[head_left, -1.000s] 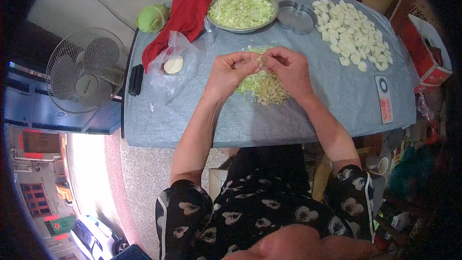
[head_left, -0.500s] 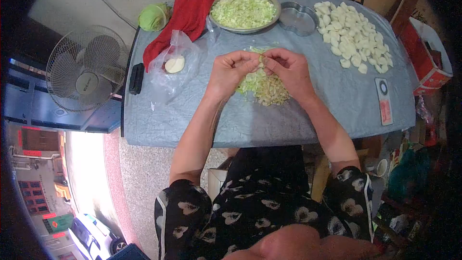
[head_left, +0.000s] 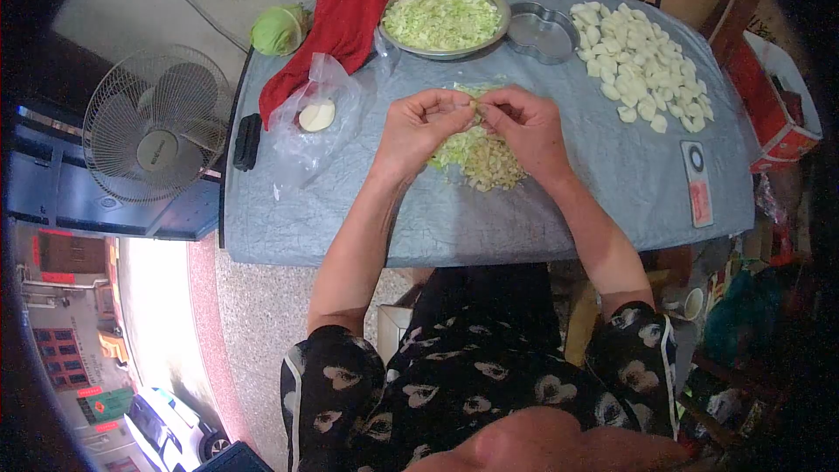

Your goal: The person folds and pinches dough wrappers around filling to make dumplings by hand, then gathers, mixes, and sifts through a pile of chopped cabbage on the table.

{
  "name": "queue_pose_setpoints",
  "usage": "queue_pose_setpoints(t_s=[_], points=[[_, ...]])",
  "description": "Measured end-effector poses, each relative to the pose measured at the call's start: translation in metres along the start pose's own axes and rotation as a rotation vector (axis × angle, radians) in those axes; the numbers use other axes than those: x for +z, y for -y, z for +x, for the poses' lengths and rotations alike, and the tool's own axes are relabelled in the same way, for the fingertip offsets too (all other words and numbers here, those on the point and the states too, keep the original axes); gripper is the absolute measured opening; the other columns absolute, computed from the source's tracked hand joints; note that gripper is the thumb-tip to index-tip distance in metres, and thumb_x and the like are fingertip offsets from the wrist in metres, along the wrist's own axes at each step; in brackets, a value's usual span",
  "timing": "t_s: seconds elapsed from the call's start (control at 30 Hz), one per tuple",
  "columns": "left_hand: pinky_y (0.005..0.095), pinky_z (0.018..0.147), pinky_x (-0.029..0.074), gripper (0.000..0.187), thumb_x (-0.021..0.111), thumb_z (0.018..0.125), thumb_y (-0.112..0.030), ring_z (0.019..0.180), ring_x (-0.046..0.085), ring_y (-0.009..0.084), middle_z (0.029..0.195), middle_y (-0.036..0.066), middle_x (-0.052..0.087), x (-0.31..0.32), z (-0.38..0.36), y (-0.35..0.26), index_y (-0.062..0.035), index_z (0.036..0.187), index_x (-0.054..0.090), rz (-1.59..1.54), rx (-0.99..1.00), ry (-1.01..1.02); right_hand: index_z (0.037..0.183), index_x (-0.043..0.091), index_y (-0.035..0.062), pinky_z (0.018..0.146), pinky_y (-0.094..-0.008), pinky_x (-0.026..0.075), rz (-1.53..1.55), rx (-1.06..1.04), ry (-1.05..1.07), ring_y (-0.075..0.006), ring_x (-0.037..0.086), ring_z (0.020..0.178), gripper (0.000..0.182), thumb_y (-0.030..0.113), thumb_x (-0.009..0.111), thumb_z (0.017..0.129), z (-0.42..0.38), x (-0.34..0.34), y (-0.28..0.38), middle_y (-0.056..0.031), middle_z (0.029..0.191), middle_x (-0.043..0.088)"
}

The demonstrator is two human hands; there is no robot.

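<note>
My left hand (head_left: 421, 127) and my right hand (head_left: 527, 127) meet over the middle of the table, their thumbs and forefingers pinched together. Between the fingertips is a small pale-green vegetable piece, mostly hidden by the fingers. Below them lies a heap of shredded pale-green cabbage (head_left: 450, 154), with light-brown chopped bits (head_left: 492, 166) on its right side. Beyond the hands, a round metal bowl (head_left: 499, 26) holds chopped cabbage (head_left: 441, 19). To its right stands a flower-shaped grey metal tin (head_left: 540, 33).
Many white pieces (head_left: 642, 70) are spread at the back right, near a phone-like object with a ring (head_left: 697, 183). Leftward are a plastic bag (head_left: 306, 144) with a round white item, a red cloth (head_left: 350, 22), a green cabbage (head_left: 278, 31), a black object (head_left: 247, 142) and a fan (head_left: 157, 153).
The pinched fingertips have shifted only slightly against each other. Everything on the table stays where it was.
</note>
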State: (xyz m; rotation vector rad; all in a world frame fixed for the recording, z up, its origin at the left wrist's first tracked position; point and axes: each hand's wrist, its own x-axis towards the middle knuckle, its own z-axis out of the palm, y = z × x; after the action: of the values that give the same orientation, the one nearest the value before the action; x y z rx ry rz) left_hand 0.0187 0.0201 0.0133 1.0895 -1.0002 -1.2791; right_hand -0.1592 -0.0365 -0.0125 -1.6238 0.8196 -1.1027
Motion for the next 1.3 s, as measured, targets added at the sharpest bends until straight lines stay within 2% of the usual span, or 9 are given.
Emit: queue_pose_setpoints(t_s=[0.2, 0.3, 0.5, 0.7, 0.8, 0.87, 0.9, 1.1, 1.3], points=[[0.0231, 0.074, 0.055, 0.016, 0.073, 0.087, -0.001, 0.080, 0.068, 0.0110, 0.091, 0.008, 0.073, -0.003, 0.002, 0.005, 0.0039, 0.102, 0.070, -0.019, 0.018, -0.010, 0.097, 0.071, -0.0030, 0.069, -0.0277, 0.050, -0.116, -0.195, 0.009, -0.0141, 0.064, 0.078, 0.011, 0.002, 0.069, 0.088, -0.001, 0.000, 0.004, -0.0077, 0.089, 0.067], [0.0225, 0.071, 0.054, 0.013, 0.073, 0.087, -0.002, 0.077, 0.067, 0.0098, 0.088, 0.007, 0.072, -0.006, 0.003, 0.007, 0.0030, 0.098, 0.070, 0.026, 0.047, -0.014, 0.099, 0.070, -0.0033, 0.070, -0.0287, 0.051, -0.151, -0.198, 0.013, -0.0162, 0.065, 0.079, 0.012, 0.002, 0.068, 0.089, -0.003, 0.001, 0.008, -0.0088, 0.090, 0.067], [0.0227, 0.066, 0.051, 0.010, 0.074, 0.087, -0.005, 0.071, 0.064, 0.0089, 0.083, 0.005, 0.071, -0.005, 0.001, 0.004, -0.0007, 0.095, 0.070, -0.025, 0.041, -0.053, 0.106, 0.068, -0.0019, 0.073, -0.0289, 0.053, -0.051, -0.033, -0.007, -0.0153, 0.066, 0.082, 0.018, 0.005, 0.067, 0.089, -0.002, 0.001, 0.014, -0.0080, 0.090, 0.067], [0.0228, 0.067, 0.051, 0.008, 0.073, 0.086, -0.003, 0.074, 0.064, 0.0098, 0.083, 0.005, 0.070, -0.007, 0.002, 0.004, 0.0011, 0.093, 0.070, -0.055, -0.013, -0.068, 0.107, 0.068, -0.0008, 0.075, -0.0303, 0.055, -0.110, -0.180, 0.054, -0.0171, 0.067, 0.082, 0.022, 0.008, 0.070, 0.087, -0.004, 0.005, 0.014, -0.0088, 0.090, 0.068], [0.0252, 0.070, 0.051, 0.009, 0.072, 0.085, -0.004, 0.076, 0.064, 0.0119, 0.084, 0.005, 0.069, -0.001, -0.003, -0.001, 0.0010, 0.091, 0.069, 0.061, 0.034, -0.114, 0.102, 0.068, -0.0002, 0.073, -0.0335, 0.054, -0.153, -0.193, 0.033, -0.0201, 0.068, 0.082, 0.020, 0.009, 0.070, 0.085, -0.004, 0.006, 0.006, -0.0112, 0.090, 0.068], [0.0264, 0.073, 0.050, 0.008, 0.070, 0.084, -0.004, 0.080, 0.064, 0.0132, 0.086, 0.006, 0.069, -0.006, -0.002, 0.003, 0.0009, 0.091, 0.069, 0.157, 0.030, -0.089, 0.102, 0.070, 0.0001, 0.074, -0.0304, 0.054, -0.211, -0.277, -0.015, -0.0162, 0.067, 0.081, 0.017, 0.006, 0.072, 0.086, -0.005, 0.006, 0.005, -0.0084, 0.090, 0.068], [0.0252, 0.073, 0.049, 0.008, 0.069, 0.085, -0.003, 0.081, 0.063, 0.0119, 0.086, 0.005, 0.069, 0.001, -0.005, -0.002, 0.0006, 0.092, 0.069, 0.127, 0.038, -0.079, 0.098, 0.071, -0.0001, 0.073, -0.0333, 0.053, -0.191, -0.364, -0.052, -0.0221, 0.067, 0.079, 0.015, 0.008, 0.072, 0.086, -0.003, 0.005, 0.002, -0.0116, 0.088, 0.068], [0.0211, 0.068, 0.042, 0.005, 0.070, 0.089, -0.005, 0.075, 0.055, 0.0066, 0.083, -0.001, 0.065, -0.011, 0.002, 0.001, -0.0018, 0.091, 0.069, 0.366, 0.082, -0.076, 0.087, 0.070, 0.0004, 0.069, -0.0378, 0.050, -0.078, -0.400, -0.025, -0.0263, 0.066, 0.076, 0.012, 0.010, 0.072, 0.081, 0.002, 0.002, -0.007, -0.0131, 0.082, 0.066], [0.0194, 0.066, 0.039, 0.003, 0.069, 0.091, -0.002, 0.072, 0.052, 0.0038, 0.080, -0.003, 0.063, -0.019, 0.004, 0.006, -0.0036, 0.089, 0.067, 0.151, 0.104, 0.002, 0.087, 0.070, 0.0013, 0.068, -0.0391, 0.050, -0.035, -0.391, -0.005, -0.0296, 0.065, 0.072, 0.015, 0.015, 0.072, 0.080, -0.002, 0.004, 0.003, -0.0143, 0.079, 0.064]])
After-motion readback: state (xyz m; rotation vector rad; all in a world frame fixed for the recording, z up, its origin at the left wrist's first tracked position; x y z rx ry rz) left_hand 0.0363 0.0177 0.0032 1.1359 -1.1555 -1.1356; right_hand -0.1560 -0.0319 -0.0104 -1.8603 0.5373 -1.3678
